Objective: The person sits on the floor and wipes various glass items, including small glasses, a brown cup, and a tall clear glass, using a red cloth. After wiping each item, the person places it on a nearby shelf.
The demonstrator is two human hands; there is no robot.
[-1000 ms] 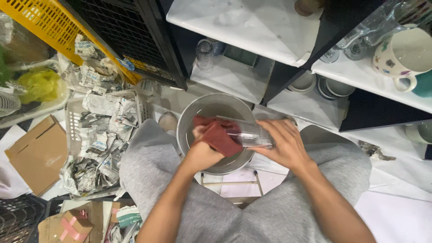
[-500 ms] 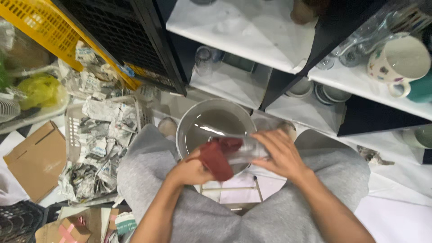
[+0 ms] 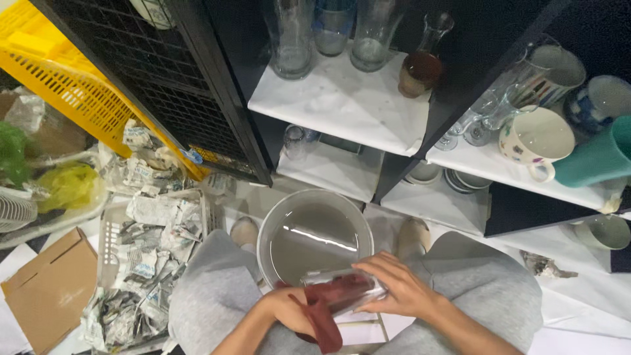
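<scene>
A: What do we have in our hands?

B: Our right hand is wrapped around a clear glass. The glass lies on its side. Our fingers are closed on it.

A: And the other hand?

B: Our left hand holds a dark red cloth. The grip is closed on the cloth. Part of the cloth is pushed inside the glass, and the rest hangs down between our hands.

A: Where is the glass?

B: It is over our lap, right at the near rim of the bowl. The bowl is round and grey and has water in it. It sits on the floor between our knees.

A: What is in front of us?

B: A dark shelf with white boards. On the top board stand tall glass vases near the back edge, and a small jug at the right edge. To the right are cups and a green mug.

A: And on our left?

B: Lots of crumpled paper lies on the floor. There is a brown box by it. A yellow crate leans behind the paper.
</scene>
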